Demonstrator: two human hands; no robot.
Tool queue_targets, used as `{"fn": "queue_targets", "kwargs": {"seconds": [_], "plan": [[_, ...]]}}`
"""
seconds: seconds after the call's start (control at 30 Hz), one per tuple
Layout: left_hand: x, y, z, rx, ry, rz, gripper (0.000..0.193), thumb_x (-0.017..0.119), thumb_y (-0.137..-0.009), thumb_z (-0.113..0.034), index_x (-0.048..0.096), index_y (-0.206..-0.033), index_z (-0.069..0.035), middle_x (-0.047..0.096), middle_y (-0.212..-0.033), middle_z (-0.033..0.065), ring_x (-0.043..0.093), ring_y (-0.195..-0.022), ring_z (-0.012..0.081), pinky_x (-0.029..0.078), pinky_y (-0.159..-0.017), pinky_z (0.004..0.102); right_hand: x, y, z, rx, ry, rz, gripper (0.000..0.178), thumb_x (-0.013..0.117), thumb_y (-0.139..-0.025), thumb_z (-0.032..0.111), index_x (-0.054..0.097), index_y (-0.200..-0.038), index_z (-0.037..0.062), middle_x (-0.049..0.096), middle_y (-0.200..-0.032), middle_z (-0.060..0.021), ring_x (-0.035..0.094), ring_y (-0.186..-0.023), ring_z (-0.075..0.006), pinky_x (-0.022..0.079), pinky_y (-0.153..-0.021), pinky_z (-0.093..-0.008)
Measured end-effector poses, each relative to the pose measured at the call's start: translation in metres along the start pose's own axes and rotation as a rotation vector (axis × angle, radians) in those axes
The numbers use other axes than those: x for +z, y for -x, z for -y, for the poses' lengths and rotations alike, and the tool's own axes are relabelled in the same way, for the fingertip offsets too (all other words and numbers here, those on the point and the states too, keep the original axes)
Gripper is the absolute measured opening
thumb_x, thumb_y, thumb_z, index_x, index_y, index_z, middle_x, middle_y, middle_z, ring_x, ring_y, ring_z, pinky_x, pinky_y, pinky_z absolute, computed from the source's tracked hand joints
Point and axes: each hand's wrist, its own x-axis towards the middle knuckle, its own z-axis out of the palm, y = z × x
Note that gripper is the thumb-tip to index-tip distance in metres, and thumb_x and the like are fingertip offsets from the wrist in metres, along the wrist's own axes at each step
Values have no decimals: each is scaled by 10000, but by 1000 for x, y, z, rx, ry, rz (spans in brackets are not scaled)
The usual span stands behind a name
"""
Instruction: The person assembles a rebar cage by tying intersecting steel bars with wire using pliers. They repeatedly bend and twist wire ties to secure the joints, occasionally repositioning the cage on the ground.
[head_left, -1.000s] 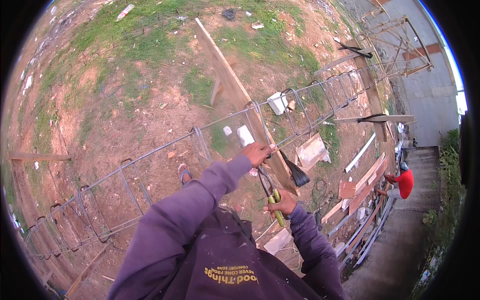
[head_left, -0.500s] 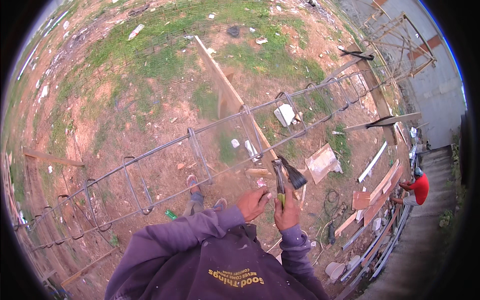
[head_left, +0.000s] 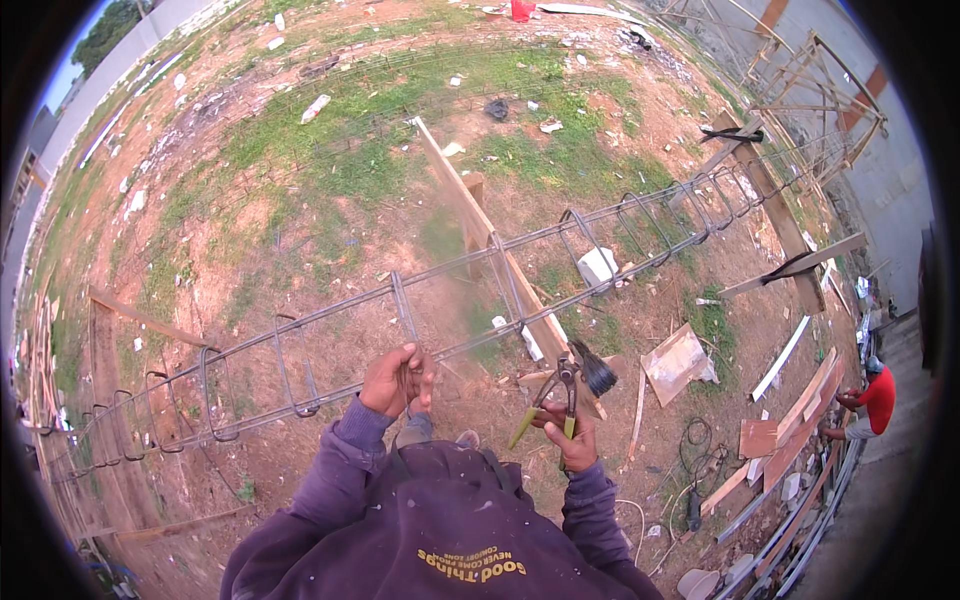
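In front of me a long cage of steel rebar (head_left: 345, 300) with square stirrups runs from lower left to upper right. It rests across a wooden plank (head_left: 520, 285). My left hand (head_left: 396, 380) is just below the near bars, by a stirrup, its fingers curled together; whatever they pinch is too small to make out. My right hand (head_left: 573, 447) grips pincers (head_left: 567, 385) with green handles. The handles are spread, and the jaws point away from me. Beside the jaws, a bundle of black tie wire (head_left: 594, 368) lies at the plank's near end.
To the right, a crossed wooden support (head_left: 785, 225) carries the cage's far part, with black bundles on its arms. Boards (head_left: 795, 410), a cable (head_left: 697, 440) and a plywood piece (head_left: 680, 363) lie on the ground. A person in a red shirt (head_left: 880, 400) crouches at far right.
My left hand has moved left, away from the right hand, toward the near bars. The pincers' handles have spread apart in my right hand. The view has shifted slightly.
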Motion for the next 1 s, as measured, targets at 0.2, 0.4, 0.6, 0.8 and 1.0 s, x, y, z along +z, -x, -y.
{"fn": "queue_targets", "kwargs": {"seconds": [0.2, 0.4, 0.6, 0.8, 1.0], "plan": [[-5, 60, 14, 118, -331, -193, 339, 382, -1014, -295, 446, -792, -46, 625, -783, 175, 654, -574, 282, 556, -528, 359, 26, -82, 30, -523, 187, -247, 221, 579, -885, -67, 577, -1077, 40, 451, -1420, -225, 540, -1233, -344, 474, -987, -400], [8, 76, 37, 188, -424, -263, 329, 412, -1017, -284, 493, -836, -21, 645, -837, 179, 666, -631, 281, 562, -581, 353, 36, -160, 37, -615, 298, -332, 191, 597, -862, -87, 607, -1015, 28, 524, -1365, -188, 576, -1176, -278, 491, -939, -350], [20, 85, 37, 317, -502, -405, 313, 400, -1039, -293, 506, -969, -7, 549, -669, 98, 590, -539, 221, 541, -569, 352, 30, -152, -35, -546, 576, -485, 177, 659, -776, -51, 673, -940, 13, 653, -1030, -80, 618, -900, -174, 496, -747, -305], [2, 82, 28, 548, -310, -719, 343, 585, -964, -271, 410, -712, -120, 336, -519, -39, 281, -382, 57, 214, -360, 250, 37, -153, 2, -650, 296, -538, 101, 587, -879, -23, 639, -963, 0, 608, -1118, -105, 598, -983, -202, 465, -885, -327], [-27, 16, -2, 536, -1290, -814, 387, 683, -883, -355, 593, -744, -5, 577, -597, 49, 518, -520, 119, 408, -502, 322, 51, -141, 132, -1024, -115, -290, 160, 448, -961, -22, 449, -1095, 66, 540, -1209, -210, 600, -1067, -285, 499, -973, -408]]}}
